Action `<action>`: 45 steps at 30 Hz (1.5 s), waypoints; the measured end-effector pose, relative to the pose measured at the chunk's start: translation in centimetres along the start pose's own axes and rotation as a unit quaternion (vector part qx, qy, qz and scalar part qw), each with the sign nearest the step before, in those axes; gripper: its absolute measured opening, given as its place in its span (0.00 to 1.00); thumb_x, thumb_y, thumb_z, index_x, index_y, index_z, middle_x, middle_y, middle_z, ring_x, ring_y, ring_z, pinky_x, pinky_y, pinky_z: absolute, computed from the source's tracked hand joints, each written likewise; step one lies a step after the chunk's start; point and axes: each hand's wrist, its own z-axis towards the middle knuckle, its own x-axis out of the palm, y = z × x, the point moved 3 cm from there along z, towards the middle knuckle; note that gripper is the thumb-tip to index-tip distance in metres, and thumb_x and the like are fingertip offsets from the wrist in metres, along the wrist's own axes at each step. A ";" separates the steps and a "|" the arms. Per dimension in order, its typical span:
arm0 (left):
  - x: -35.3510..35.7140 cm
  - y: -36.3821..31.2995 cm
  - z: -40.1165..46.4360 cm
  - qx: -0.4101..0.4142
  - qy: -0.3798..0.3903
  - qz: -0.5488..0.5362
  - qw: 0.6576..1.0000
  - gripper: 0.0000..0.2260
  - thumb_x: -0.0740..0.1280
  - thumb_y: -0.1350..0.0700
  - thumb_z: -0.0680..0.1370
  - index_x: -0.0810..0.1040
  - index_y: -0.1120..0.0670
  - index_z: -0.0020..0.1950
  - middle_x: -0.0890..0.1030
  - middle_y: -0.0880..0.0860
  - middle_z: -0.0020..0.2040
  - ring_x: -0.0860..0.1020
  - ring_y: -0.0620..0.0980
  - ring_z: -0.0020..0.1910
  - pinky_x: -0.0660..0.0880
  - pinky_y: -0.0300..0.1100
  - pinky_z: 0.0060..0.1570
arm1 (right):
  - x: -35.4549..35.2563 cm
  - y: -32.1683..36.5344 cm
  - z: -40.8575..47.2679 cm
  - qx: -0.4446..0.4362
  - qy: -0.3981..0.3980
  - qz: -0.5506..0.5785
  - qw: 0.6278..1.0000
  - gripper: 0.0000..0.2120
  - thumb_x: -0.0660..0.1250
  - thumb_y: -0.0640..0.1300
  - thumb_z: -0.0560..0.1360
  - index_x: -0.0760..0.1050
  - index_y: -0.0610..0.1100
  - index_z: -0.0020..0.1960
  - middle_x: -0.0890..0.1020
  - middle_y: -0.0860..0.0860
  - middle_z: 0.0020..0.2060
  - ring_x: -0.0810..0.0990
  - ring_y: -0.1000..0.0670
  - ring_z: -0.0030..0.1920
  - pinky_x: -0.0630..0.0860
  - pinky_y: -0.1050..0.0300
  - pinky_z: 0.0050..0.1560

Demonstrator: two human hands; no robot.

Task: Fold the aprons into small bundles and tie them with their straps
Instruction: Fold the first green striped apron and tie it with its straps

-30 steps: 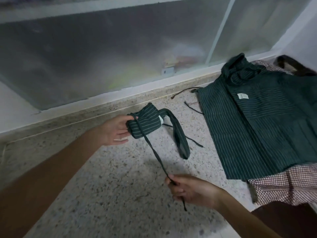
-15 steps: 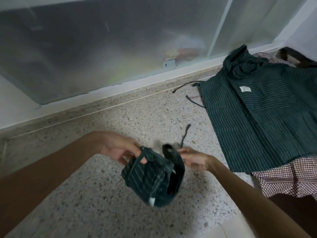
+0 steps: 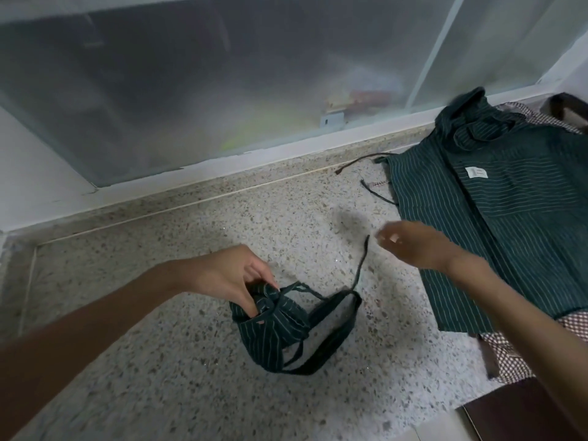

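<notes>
The left hand [image 3: 229, 275] pinches the half-tied green bundle [image 3: 273, 329] on the near counter [image 3: 159, 361]; its thin strap [image 3: 361, 265] trails loose. The blurred right hand [image 3: 410, 243] hovers beside it, fingers apparently loose, holding nothing. The knot remains unfinished, and a flat green apron [image 3: 496, 224] and a checked apron [image 3: 506, 354] wait at right.

The folded dark-green striped apron bundle [image 3: 273, 332] lies on the speckled stone counter [image 3: 159, 361] at six o'clock. A flat dark-green striped apron [image 3: 496, 224] lies at three o'clock, on a checked cloth [image 3: 506, 351]. The frosted window pane [image 3: 222, 74] stands behind at twelve.
</notes>
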 end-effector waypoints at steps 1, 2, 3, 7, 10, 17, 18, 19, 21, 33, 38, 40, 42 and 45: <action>-0.2 -0.3 -0.2 0.010 -0.008 0.006 1.000 0.17 0.79 0.61 0.64 0.83 0.48 0.50 0.84 0.43 0.48 0.80 0.38 0.48 0.72 0.37 0.57 | -0.5 2.6 0.0 -0.077 -0.020 0.061 0.995 0.13 0.60 0.45 0.79 0.72 0.51 0.63 0.77 0.53 0.60 0.76 0.51 0.59 0.73 0.55 0.61; -0.3 -0.6 -0.3 0.014 -0.016 0.012 1.000 0.17 0.78 0.61 0.64 0.83 0.48 0.50 0.84 0.44 0.49 0.80 0.38 0.50 0.72 0.38 0.59 | -0.3 5.5 -0.4 -0.153 0.025 0.134 0.979 0.15 0.62 0.44 0.78 0.71 0.53 0.64 0.77 0.55 0.60 0.76 0.54 0.60 0.71 0.57 0.63; -0.4 -0.9 -0.4 0.016 -0.020 0.018 1.000 0.18 0.78 0.61 0.64 0.83 0.47 0.50 0.84 0.44 0.50 0.80 0.39 0.51 0.72 0.39 0.61 | 0.7 8.0 -0.5 -0.196 0.115 0.182 0.957 0.18 0.63 0.43 0.78 0.69 0.53 0.66 0.77 0.55 0.61 0.74 0.56 0.63 0.69 0.60 0.66; -0.7 -1.2 -0.5 0.024 -0.021 0.040 0.999 0.19 0.77 0.64 0.64 0.83 0.49 0.52 0.84 0.46 0.49 0.81 0.42 0.50 0.73 0.42 0.62 | 4.2 11.8 0.8 -0.219 0.233 0.148 0.936 0.16 0.69 0.44 0.75 0.76 0.48 0.62 0.80 0.54 0.58 0.76 0.58 0.60 0.68 0.59 0.66; -0.8 -0.7 -0.5 0.006 -0.035 0.038 0.999 0.18 0.77 0.64 0.64 0.83 0.51 0.52 0.85 0.47 0.48 0.82 0.43 0.49 0.74 0.41 0.59 | 3.2 11.4 1.5 -0.197 0.188 0.205 0.940 0.09 0.74 0.43 0.71 0.84 0.42 0.49 0.86 0.50 0.41 0.81 0.59 0.39 0.74 0.69 0.46; -1.6 -1.1 0.7 -0.010 -0.112 -0.047 0.993 0.16 0.78 0.62 0.65 0.82 0.48 0.48 0.85 0.47 0.43 0.82 0.42 0.40 0.75 0.34 0.45 | -0.6 10.5 -1.2 -0.304 -0.073 0.003 0.950 0.08 0.71 0.53 0.72 0.83 0.52 0.48 0.85 0.59 0.43 0.81 0.60 0.41 0.78 0.61 0.45; -1.8 -1.2 0.9 -0.014 -0.126 -0.051 0.991 0.18 0.79 0.60 0.64 0.81 0.47 0.51 0.85 0.47 0.44 0.81 0.41 0.41 0.74 0.34 0.46 | -0.8 10.1 -1.7 -0.299 -0.090 0.006 0.950 0.07 0.70 0.54 0.72 0.83 0.52 0.46 0.84 0.59 0.40 0.81 0.60 0.39 0.77 0.61 0.42; -2.0 -1.4 1.1 -0.016 -0.136 -0.053 0.989 0.21 0.79 0.60 0.63 0.80 0.46 0.53 0.84 0.47 0.47 0.81 0.40 0.44 0.74 0.34 0.48 | -1.0 9.8 -2.1 -0.290 -0.096 0.014 0.952 0.07 0.69 0.54 0.72 0.82 0.52 0.44 0.83 0.59 0.35 0.79 0.59 0.35 0.75 0.62 0.37; -2.1 -1.6 1.4 -0.024 -0.148 -0.046 0.988 0.27 0.79 0.60 0.63 0.77 0.42 0.59 0.82 0.48 0.54 0.78 0.42 0.50 0.73 0.35 0.52 | -1.3 9.2 -2.3 -0.259 -0.061 0.065 0.962 0.07 0.68 0.54 0.73 0.80 0.52 0.42 0.75 0.58 0.25 0.71 0.56 0.26 0.66 0.64 0.29; -1.5 -0.5 2.5 -0.075 -0.223 -0.162 0.958 0.22 0.78 0.61 0.64 0.79 0.48 0.55 0.79 0.49 0.54 0.77 0.46 0.52 0.72 0.30 0.41 | -4.3 5.6 0.7 -0.004 0.054 0.353 0.934 0.08 0.65 0.47 0.77 0.80 0.45 0.46 0.62 0.56 0.22 0.59 0.57 0.23 0.60 0.64 0.28; -1.1 0.6 3.1 -0.118 -0.258 -0.364 0.887 0.21 0.77 0.61 0.66 0.75 0.50 0.55 0.81 0.51 0.51 0.80 0.47 0.48 0.77 0.35 0.42 | -1.2 8.4 -2.9 -0.099 -0.051 0.259 0.959 0.11 0.63 0.49 0.78 0.80 0.51 0.40 0.79 0.62 0.27 0.78 0.45 0.31 0.75 0.54 0.36; 0.1 1.0 3.8 -0.143 -0.237 -0.392 0.878 0.17 0.76 0.60 0.68 0.77 0.52 0.54 0.82 0.53 0.51 0.81 0.48 0.48 0.78 0.38 0.42 | 1.0 8.3 -3.1 -0.107 -0.072 0.232 0.964 0.12 0.62 0.48 0.79 0.79 0.49 0.39 0.77 0.55 0.24 0.70 0.50 0.23 0.66 0.58 0.26; 1.3 1.2 4.5 -0.158 -0.231 -0.427 0.860 0.12 0.74 0.60 0.70 0.79 0.53 0.51 0.83 0.54 0.49 0.81 0.48 0.45 0.79 0.37 0.37 | 3.5 8.5 -3.0 -0.102 -0.041 0.231 0.967 0.13 0.60 0.47 0.80 0.76 0.47 0.39 0.72 0.55 0.23 0.65 0.58 0.22 0.61 0.63 0.26; 2.3 1.9 5.3 -0.165 -0.247 -0.511 0.807 0.13 0.73 0.61 0.71 0.79 0.56 0.55 0.81 0.54 0.52 0.80 0.48 0.45 0.78 0.38 0.34 | 7.7 8.7 -2.5 -0.043 0.071 0.384 0.920 0.14 0.55 0.45 0.82 0.73 0.45 0.40 0.69 0.57 0.21 0.64 0.59 0.21 0.62 0.67 0.26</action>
